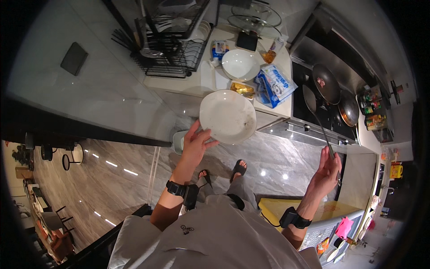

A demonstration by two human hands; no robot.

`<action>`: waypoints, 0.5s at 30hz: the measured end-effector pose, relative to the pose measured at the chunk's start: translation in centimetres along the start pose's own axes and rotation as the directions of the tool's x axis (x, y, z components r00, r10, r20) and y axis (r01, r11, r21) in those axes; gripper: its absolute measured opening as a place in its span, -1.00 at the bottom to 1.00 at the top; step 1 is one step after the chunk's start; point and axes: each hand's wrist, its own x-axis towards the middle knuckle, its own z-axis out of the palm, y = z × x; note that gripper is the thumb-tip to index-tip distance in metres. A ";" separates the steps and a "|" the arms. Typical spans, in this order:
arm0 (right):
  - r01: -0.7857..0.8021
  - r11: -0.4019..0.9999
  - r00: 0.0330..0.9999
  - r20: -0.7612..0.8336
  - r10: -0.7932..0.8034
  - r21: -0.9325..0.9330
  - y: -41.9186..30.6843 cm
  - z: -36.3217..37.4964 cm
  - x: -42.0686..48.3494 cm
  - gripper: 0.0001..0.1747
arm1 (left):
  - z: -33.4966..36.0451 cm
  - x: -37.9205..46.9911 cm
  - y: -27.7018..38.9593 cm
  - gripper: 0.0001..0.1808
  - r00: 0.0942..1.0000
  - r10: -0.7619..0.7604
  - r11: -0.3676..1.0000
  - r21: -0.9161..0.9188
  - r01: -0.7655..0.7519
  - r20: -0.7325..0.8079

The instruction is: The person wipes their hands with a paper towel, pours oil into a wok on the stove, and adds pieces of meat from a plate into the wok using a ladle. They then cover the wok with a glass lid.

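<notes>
My left hand (198,143) grips the near left rim of a white plate (226,116), which is held over the floor just in front of the counter. Dark specks mark the plate's right side. In my right hand (326,171) is the handle of a long metal spatula (320,122), its broad blade reaching over the black cooktop (299,101). Beyond the blade, a dark frying pan (326,84) holds a small piece of pinkish food (320,82). A second pan (348,107) stands beside it, closer to me.
On the counter (205,72) are a white bowl (240,65), a blue-and-white packet (273,85), a gold-coloured tray (242,89) and an oil bottle (272,50). A black dish rack (168,57) stands at the left. Seasoning jars (371,107) line the right side. A bin (178,142) sits on the floor.
</notes>
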 end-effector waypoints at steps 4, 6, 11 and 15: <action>-0.044 0.997 0.999 0.012 0.043 0.059 0.5 2.3 -3.3 -0.69 | -4.7 1.0 0.4 -0.47 0.995 0.061 0.998 -0.008 -0.062 -0.073; -0.064 0.993 0.998 0.019 0.062 0.098 0.8 2.0 -4.0 -0.71 | -5.7 0.9 0.6 -0.41 0.994 0.093 0.996 0.021 -0.092 -0.059; -0.043 0.988 0.998 0.046 0.036 0.146 -2.1 0.8 -7.3 -0.72 | -3.4 -0.9 0.0 -0.39 0.997 0.021 0.987 0.155 -0.031 0.071; 0.052 0.976 0.998 -0.055 -0.041 0.212 -5.6 -2.8 -11.8 -0.74 | 0.5 -1.8 -4.5 -0.32 0.958 -0.208 0.919 0.374 0.123 0.196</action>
